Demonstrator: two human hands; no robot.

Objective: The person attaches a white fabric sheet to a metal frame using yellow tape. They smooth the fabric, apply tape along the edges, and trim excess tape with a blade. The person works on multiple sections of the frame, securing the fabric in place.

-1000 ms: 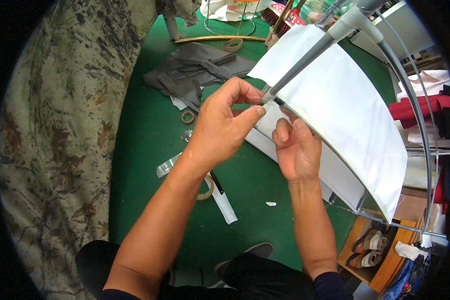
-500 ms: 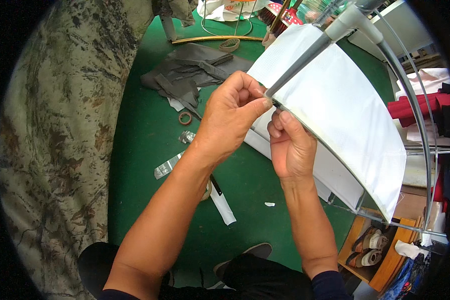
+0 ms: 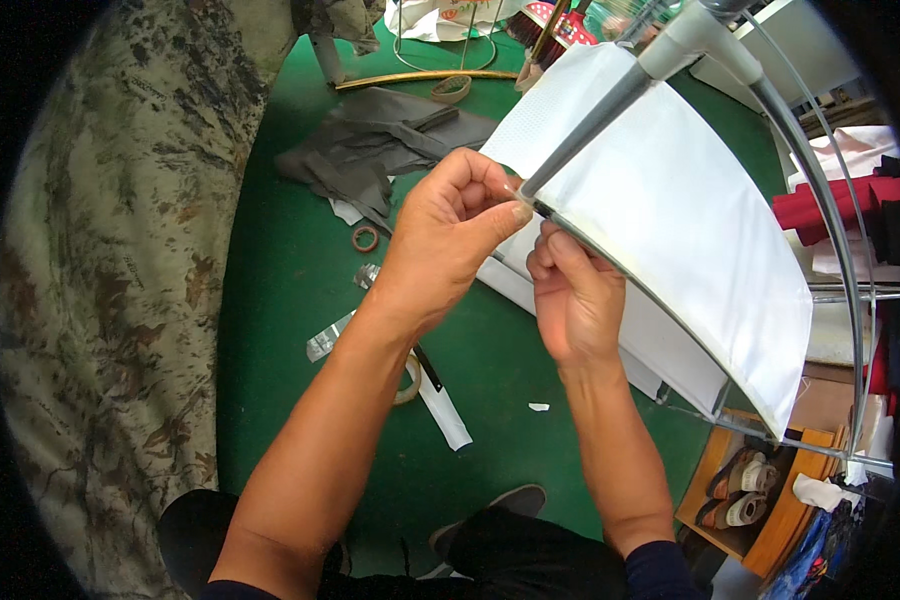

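Note:
A white panel (image 3: 660, 220) of sheet or cloth is spread on a grey tube frame (image 3: 595, 125). With thumb and forefinger, my left hand (image 3: 455, 220) pinches the panel's corner, where the tube's lower end meets a thin dark edge rod (image 3: 610, 258). Something small and clear, too fine to name, shows at those fingertips. Just below the rod, my right hand (image 3: 582, 300) has its fingers curled and its thumb pressed to them close to the edge. What lies between those right fingertips is hidden.
On the green floor (image 3: 490, 400) lie grey cloth (image 3: 390, 135), a brown ring (image 3: 364, 238), a tape roll (image 3: 410, 382) and a black-handled knife (image 3: 427, 368) by a white strip (image 3: 446, 418). Camouflage cloth (image 3: 120, 300) hangs left. A wooden box (image 3: 790, 500) with shoes stands right.
My left hand and the panel's corner have shifted slightly left. My right fingertips have dropped a little below the rod, leaving more of its dark end showing.

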